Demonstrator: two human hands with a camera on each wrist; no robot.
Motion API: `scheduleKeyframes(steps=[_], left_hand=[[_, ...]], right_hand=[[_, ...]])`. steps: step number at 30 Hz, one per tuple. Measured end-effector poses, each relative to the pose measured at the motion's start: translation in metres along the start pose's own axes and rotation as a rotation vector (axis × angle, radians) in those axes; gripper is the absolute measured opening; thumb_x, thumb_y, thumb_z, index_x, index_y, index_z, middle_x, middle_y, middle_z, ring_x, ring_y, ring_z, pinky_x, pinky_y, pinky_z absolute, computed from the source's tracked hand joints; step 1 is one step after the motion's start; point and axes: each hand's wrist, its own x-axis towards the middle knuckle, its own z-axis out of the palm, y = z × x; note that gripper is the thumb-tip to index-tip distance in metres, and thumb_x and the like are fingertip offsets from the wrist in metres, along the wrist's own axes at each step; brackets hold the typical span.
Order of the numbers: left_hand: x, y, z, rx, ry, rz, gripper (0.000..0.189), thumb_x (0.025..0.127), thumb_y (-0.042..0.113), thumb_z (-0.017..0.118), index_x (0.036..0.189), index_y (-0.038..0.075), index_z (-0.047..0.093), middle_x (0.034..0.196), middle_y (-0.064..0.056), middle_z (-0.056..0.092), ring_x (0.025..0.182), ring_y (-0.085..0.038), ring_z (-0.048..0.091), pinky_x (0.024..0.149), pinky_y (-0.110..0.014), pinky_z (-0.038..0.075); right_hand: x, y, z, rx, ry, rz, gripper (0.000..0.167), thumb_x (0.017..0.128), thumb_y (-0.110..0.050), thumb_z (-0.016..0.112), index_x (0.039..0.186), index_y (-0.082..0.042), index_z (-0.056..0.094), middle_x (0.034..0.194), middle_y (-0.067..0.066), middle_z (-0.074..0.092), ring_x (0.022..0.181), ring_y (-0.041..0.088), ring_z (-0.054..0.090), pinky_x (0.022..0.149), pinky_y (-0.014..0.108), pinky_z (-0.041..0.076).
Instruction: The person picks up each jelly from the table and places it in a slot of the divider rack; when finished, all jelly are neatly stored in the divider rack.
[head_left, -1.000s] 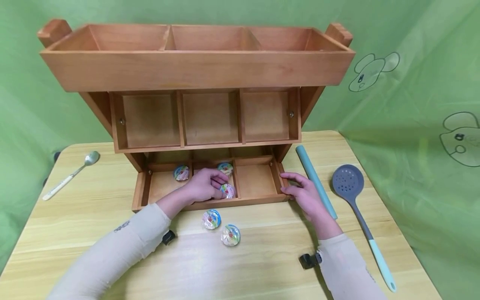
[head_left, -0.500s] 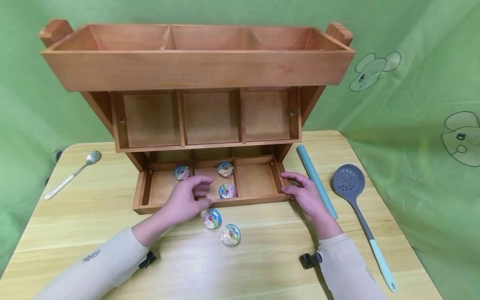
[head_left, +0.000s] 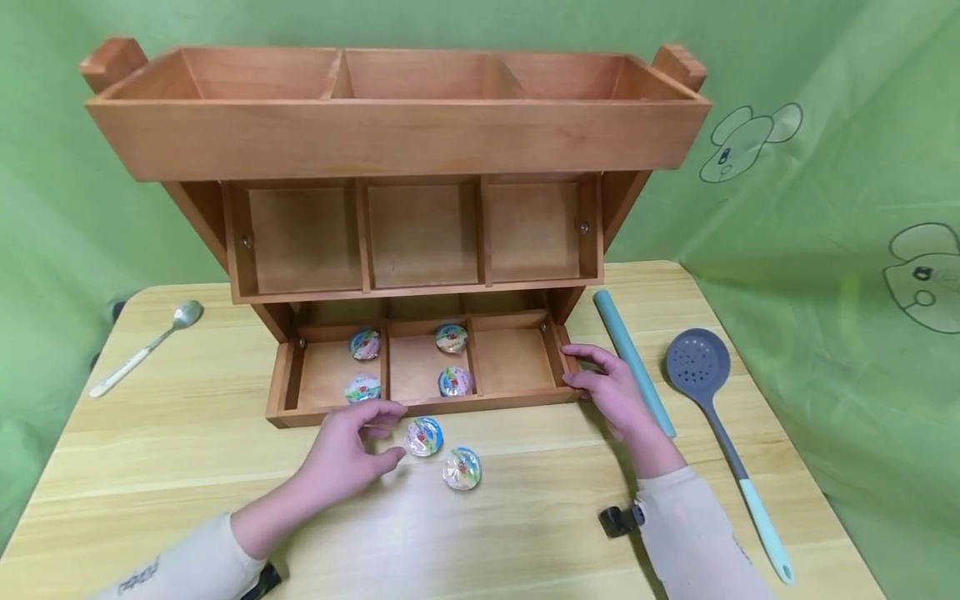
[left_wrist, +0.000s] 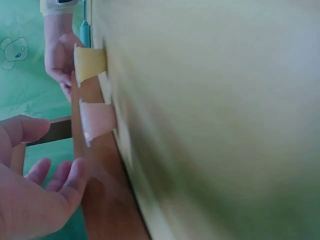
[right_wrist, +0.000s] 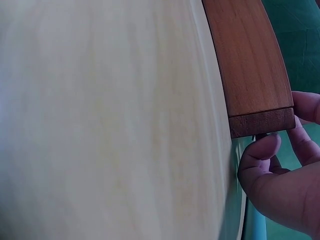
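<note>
My left hand is over the table just in front of the wooden rack, thumb and fingers spread apart with nothing between them. Its fingertips are close to a pink jelly cup with a printed film lid. Beside that stands a yellow jelly cup, a little to the right and nearer me. The bottom tray holds two cups in its left compartment, one a lidded jelly cup, and two in the middle, including another jelly cup. My right hand grips the tray's right end wall between thumb and fingers.
A spoon lies on the table at the left. To the right are a blue-green tube and a grey slotted skimmer with a mint handle. The rack's upper tiers overhang the bottom tray.
The left hand has let go of a jelly cup in the middle compartment and moved left and toward me, uncovering a cup in the left compartment. The right hand stays put.
</note>
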Motion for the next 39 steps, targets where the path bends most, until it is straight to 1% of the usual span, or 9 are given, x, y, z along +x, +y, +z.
scheduleKeyframes(steps=[6, 10, 13, 15, 20, 23, 28, 32, 39], left_hand=[[-0.003, -0.011, 0.008, -0.04, -0.053, -0.14, 0.052, 0.07, -0.003, 0.084, 0.119, 0.0, 0.067, 0.107, -0.016, 0.069, 0.09, -0.031, 0.068, 0.079, -0.034, 0.058], [0.0, -0.016, 0.014, -0.103, -0.086, -0.185, 0.055, 0.069, -0.006, 0.084, 0.121, 0.0, 0.067, 0.109, -0.016, 0.068, 0.091, -0.03, 0.069, 0.076, -0.029, 0.058], [0.002, -0.019, 0.018, -0.127, -0.095, -0.18, 0.058, 0.068, -0.008, 0.084, 0.122, 0.001, 0.067, 0.109, -0.016, 0.068, 0.087, -0.028, 0.069, 0.07, -0.028, 0.059], [0.004, -0.02, 0.021, -0.131, -0.103, -0.171, 0.058, 0.068, -0.008, 0.084, 0.123, 0.002, 0.068, 0.108, -0.016, 0.068, 0.079, -0.025, 0.069, 0.065, -0.029, 0.059], [0.006, -0.023, 0.026, -0.096, -0.107, -0.15, 0.055, 0.068, -0.006, 0.085, 0.12, 0.005, 0.071, 0.1, -0.012, 0.066, 0.064, -0.02, 0.064, 0.053, -0.031, 0.056], [0.006, -0.024, 0.028, -0.083, -0.097, -0.134, 0.052, 0.068, -0.005, 0.086, 0.116, 0.006, 0.073, 0.101, -0.011, 0.068, 0.064, -0.019, 0.064, 0.054, -0.03, 0.056], [0.005, -0.024, 0.029, -0.078, -0.077, -0.111, 0.046, 0.068, 0.001, 0.089, 0.112, 0.006, 0.074, 0.109, -0.01, 0.07, 0.071, -0.018, 0.067, 0.062, -0.028, 0.058], [0.005, -0.025, 0.029, -0.07, -0.067, -0.103, 0.044, 0.068, 0.005, 0.091, 0.109, 0.006, 0.075, 0.109, -0.009, 0.071, 0.074, -0.018, 0.067, 0.066, -0.027, 0.058], [0.004, -0.02, 0.026, -0.107, -0.092, -0.1, 0.045, 0.066, 0.009, 0.093, 0.108, 0.008, 0.076, 0.106, -0.007, 0.071, 0.076, -0.018, 0.068, 0.066, -0.028, 0.058]], right_hand=[[0.0, 0.0, 0.0, 0.002, 0.0, 0.001, 0.044, 0.089, 0.003, 0.066, 0.133, 0.004, 0.057, 0.134, 0.015, 0.051, 0.08, 0.012, 0.06, 0.067, 0.027, 0.051], [0.001, -0.001, 0.0, 0.008, 0.0, 0.007, 0.044, 0.089, 0.003, 0.066, 0.133, 0.004, 0.058, 0.132, 0.017, 0.05, 0.079, 0.013, 0.06, 0.066, 0.026, 0.051], [0.0, -0.001, 0.0, 0.012, 0.002, 0.003, 0.044, 0.089, 0.004, 0.065, 0.132, 0.005, 0.057, 0.132, 0.019, 0.049, 0.078, 0.012, 0.06, 0.065, 0.025, 0.052], [0.0, -0.002, 0.0, 0.017, 0.005, 0.002, 0.044, 0.089, 0.004, 0.065, 0.132, 0.005, 0.057, 0.132, 0.019, 0.049, 0.078, 0.012, 0.06, 0.065, 0.025, 0.052], [0.0, -0.001, 0.0, 0.026, 0.004, 0.004, 0.044, 0.089, 0.005, 0.065, 0.133, 0.006, 0.057, 0.132, 0.019, 0.048, 0.078, 0.013, 0.06, 0.066, 0.026, 0.053], [0.0, 0.0, 0.0, 0.031, -0.002, 0.004, 0.044, 0.089, 0.005, 0.064, 0.133, 0.006, 0.057, 0.133, 0.019, 0.048, 0.078, 0.013, 0.06, 0.066, 0.027, 0.053], [-0.001, -0.001, 0.0, 0.046, -0.012, -0.001, 0.045, 0.09, 0.005, 0.064, 0.134, 0.006, 0.056, 0.135, 0.021, 0.047, 0.078, 0.013, 0.06, 0.066, 0.027, 0.055], [-0.001, 0.001, -0.001, 0.051, -0.014, -0.001, 0.045, 0.09, 0.005, 0.064, 0.134, 0.006, 0.056, 0.134, 0.02, 0.047, 0.079, 0.015, 0.061, 0.066, 0.027, 0.055], [-0.001, 0.002, -0.001, 0.03, -0.01, 0.002, 0.044, 0.089, 0.003, 0.065, 0.133, 0.002, 0.058, 0.133, 0.016, 0.05, 0.079, 0.015, 0.061, 0.067, 0.027, 0.053]])
